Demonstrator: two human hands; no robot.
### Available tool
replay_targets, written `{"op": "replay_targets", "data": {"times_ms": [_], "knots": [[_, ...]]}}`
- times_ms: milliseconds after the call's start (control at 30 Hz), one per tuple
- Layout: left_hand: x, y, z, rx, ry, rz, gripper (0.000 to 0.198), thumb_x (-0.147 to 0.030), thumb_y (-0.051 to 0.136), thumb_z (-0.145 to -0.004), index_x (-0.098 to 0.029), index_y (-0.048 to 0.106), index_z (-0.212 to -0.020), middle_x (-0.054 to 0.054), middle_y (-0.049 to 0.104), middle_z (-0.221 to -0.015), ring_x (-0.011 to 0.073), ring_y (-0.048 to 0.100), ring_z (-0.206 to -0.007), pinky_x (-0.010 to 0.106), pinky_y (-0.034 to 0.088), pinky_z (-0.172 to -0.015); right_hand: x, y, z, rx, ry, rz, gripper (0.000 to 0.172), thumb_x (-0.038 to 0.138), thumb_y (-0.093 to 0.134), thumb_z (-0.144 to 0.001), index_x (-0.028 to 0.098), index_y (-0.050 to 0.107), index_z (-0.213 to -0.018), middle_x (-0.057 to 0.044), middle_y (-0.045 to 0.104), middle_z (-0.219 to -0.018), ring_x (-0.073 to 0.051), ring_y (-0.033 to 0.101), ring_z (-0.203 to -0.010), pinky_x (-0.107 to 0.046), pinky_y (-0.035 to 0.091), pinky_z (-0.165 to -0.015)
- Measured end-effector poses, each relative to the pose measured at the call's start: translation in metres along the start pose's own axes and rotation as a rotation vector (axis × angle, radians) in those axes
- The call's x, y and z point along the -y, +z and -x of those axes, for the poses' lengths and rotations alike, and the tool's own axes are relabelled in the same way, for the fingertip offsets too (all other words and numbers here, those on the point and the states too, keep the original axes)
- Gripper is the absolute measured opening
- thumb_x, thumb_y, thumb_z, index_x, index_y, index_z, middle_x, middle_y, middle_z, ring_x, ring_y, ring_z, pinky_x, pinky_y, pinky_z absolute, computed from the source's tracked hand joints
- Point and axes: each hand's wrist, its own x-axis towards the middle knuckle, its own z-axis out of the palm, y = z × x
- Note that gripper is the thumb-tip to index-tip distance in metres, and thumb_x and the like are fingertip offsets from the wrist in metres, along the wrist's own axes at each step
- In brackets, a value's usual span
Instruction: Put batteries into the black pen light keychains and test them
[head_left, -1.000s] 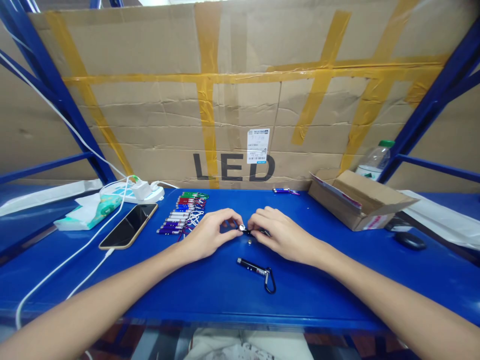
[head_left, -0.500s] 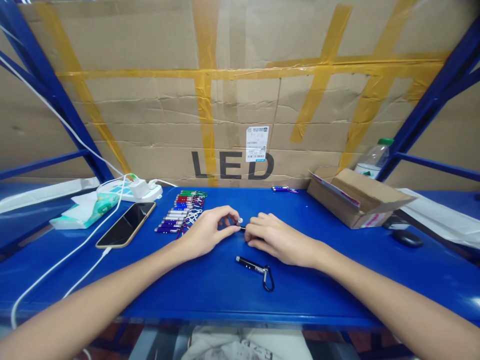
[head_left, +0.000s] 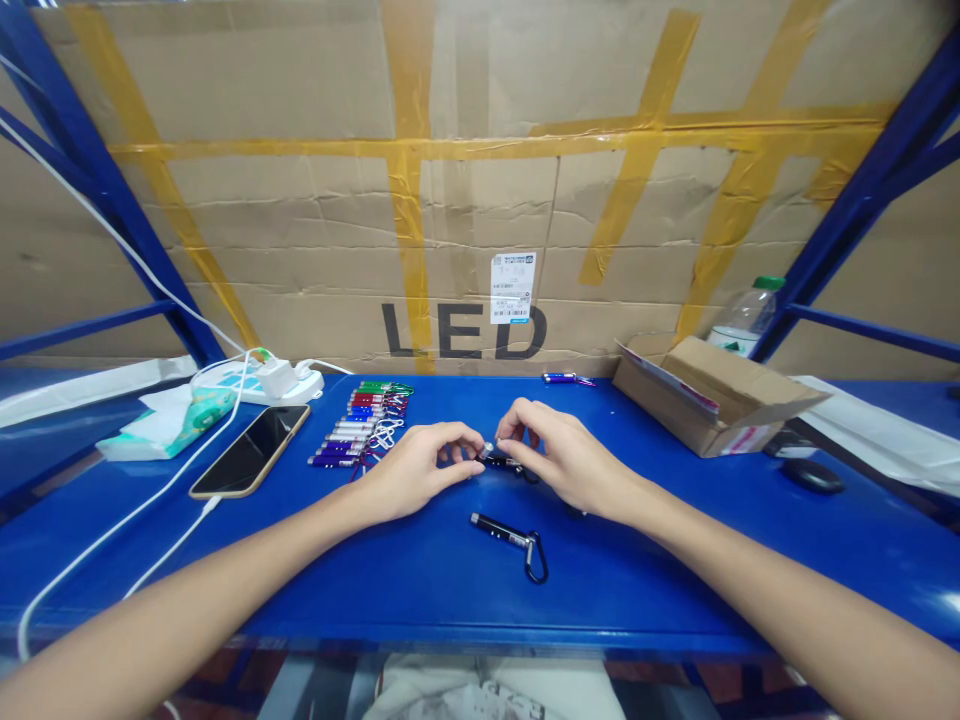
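Observation:
My left hand is curved, its thumb and fingers apart beside a small silvery piece. Just right of that piece, my right hand has thumb and fingertips closed together; what they hold is too small to name. Between and under the hands a black penlight with a dark clip lies on the blue table. Nearer the front edge rests another black penlight with a black carabiner. Several coloured penlights with clips lie in a row left of my left hand.
A phone on a cable, a tissue pack and a power strip lie left. At the back is a purple penlight. An open cardboard box, a bottle and a black mouse stand right.
My right hand has lifted slightly away from the black penlight, uncovering its body and clip. My left fingers have opened off the small silvery piece.

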Motion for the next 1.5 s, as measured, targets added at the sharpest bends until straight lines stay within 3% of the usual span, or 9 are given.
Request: {"op": "replay_targets", "data": {"times_ms": [467, 733, 867, 967, 1167, 1500], "knots": [[-0.003, 0.002, 0.003, 0.007, 0.08, 0.01, 0.018, -0.031, 0.075, -0.098, -0.02, 0.075, -0.112, 0.002, 0.076, -0.102, 0.0165, 0.068, -0.089, 0.028, 0.052, -0.085, 0.003, 0.006, -0.003, -0.037, 0.043, -0.243, 0.01, 0.023, 0.078, -0.095, 0.022, 0.069, -0.092, 0.0, 0.07, -0.091, -0.018, 0.064, -0.087, -0.031, 0.049, -0.081], [-0.004, 0.001, 0.002, 0.007, 0.079, 0.022, 0.018, -0.032, 0.073, -0.099, -0.02, 0.074, -0.112, 0.003, 0.077, -0.103, 0.0175, 0.068, -0.089, 0.03, 0.053, -0.086, 0.006, 0.003, -0.003, -0.013, -0.025, -0.142, 0.011, 0.029, 0.076, -0.099, 0.022, 0.069, -0.095, -0.001, 0.07, -0.095, -0.02, 0.062, -0.091, -0.032, 0.047, -0.084], [-0.005, -0.001, 0.0, -0.009, 0.057, 0.036, 0.016, -0.032, 0.073, -0.098, -0.021, 0.073, -0.109, 0.002, 0.076, -0.104, 0.0176, 0.068, -0.09, 0.031, 0.052, -0.085, 0.005, -0.004, -0.003, -0.07, 0.011, -0.017, 0.014, 0.029, 0.06, -0.108, 0.022, 0.063, -0.097, -0.003, 0.07, -0.096, -0.02, 0.061, -0.088, -0.032, 0.046, -0.082], [-0.005, -0.002, -0.001, -0.029, 0.029, 0.041, 0.015, -0.032, 0.072, -0.098, -0.021, 0.071, -0.108, 0.002, 0.076, -0.105, 0.0173, 0.067, -0.089, 0.031, 0.052, -0.085, -0.001, -0.009, -0.002, 0.021, 0.032, 0.161, 0.011, 0.021, 0.052, -0.109, 0.023, 0.061, -0.103, -0.003, 0.07, -0.096, -0.02, 0.061, -0.084, -0.032, 0.044, -0.077], [-0.003, -0.002, -0.001, -0.064, 0.013, 0.017, 0.017, -0.032, 0.07, -0.098, -0.021, 0.07, -0.111, 0.003, 0.077, -0.104, 0.0177, 0.067, -0.088, 0.031, 0.052, -0.084, -0.008, -0.011, 0.001, 0.326, 0.023, 0.28, 0.008, 0.016, 0.066, -0.101, 0.022, 0.065, -0.096, -0.004, 0.071, -0.094, -0.023, 0.065, -0.089, -0.033, 0.044, -0.077], [-0.004, -0.001, 0.0, -0.056, 0.022, -0.004, 0.017, -0.031, 0.07, -0.098, -0.021, 0.072, -0.112, 0.002, 0.077, -0.105, 0.0169, 0.066, -0.086, 0.03, 0.052, -0.082, -0.004, -0.007, 0.004, 0.378, 0.004, 0.302, 0.014, 0.015, 0.056, -0.108, 0.022, 0.06, -0.097, -0.004, 0.066, -0.095, -0.023, 0.059, -0.088, -0.034, 0.041, -0.075]]}}
